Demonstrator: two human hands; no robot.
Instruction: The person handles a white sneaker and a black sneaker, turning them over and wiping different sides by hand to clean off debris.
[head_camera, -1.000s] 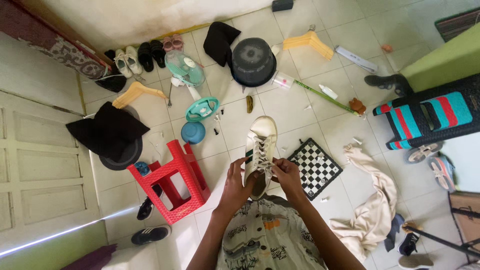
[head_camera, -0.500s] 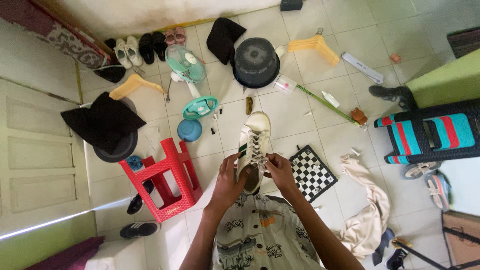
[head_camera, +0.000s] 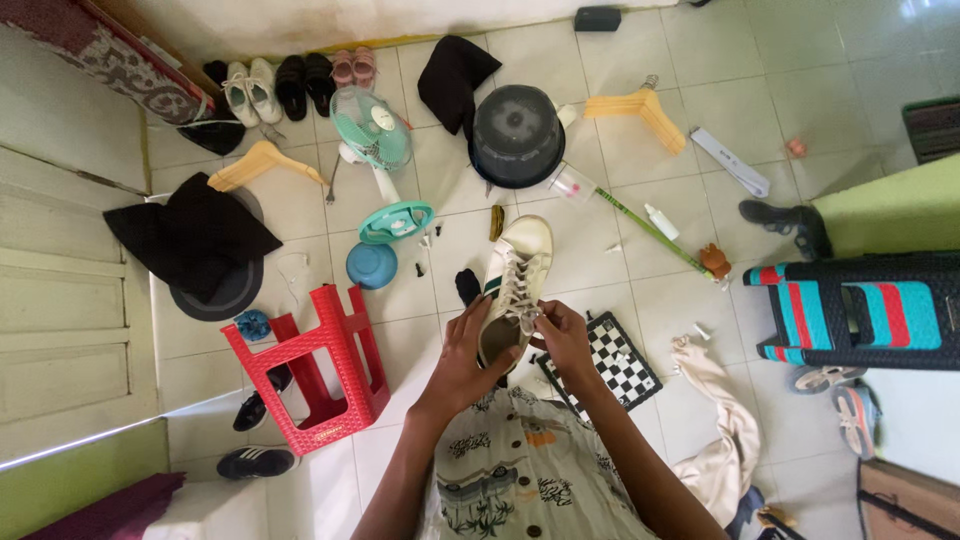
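Your left hand (head_camera: 468, 362) cups the side of the white sneaker (head_camera: 512, 287), held toe toward 12 o'clock above the tiled floor (head_camera: 590, 250), while your right hand (head_camera: 562, 338) has its fingers pinched narrow on the laces, with the chessboard (head_camera: 612, 362) at 4 o'clock and the red stool (head_camera: 315, 365) at 9 o'clock.

White laced sneaker (head_camera: 512, 285), green stripe, held up, toe pointing away

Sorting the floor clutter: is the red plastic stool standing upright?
No, the red plastic stool lies tipped on its side on the tiles, left of the white sneaker being held.
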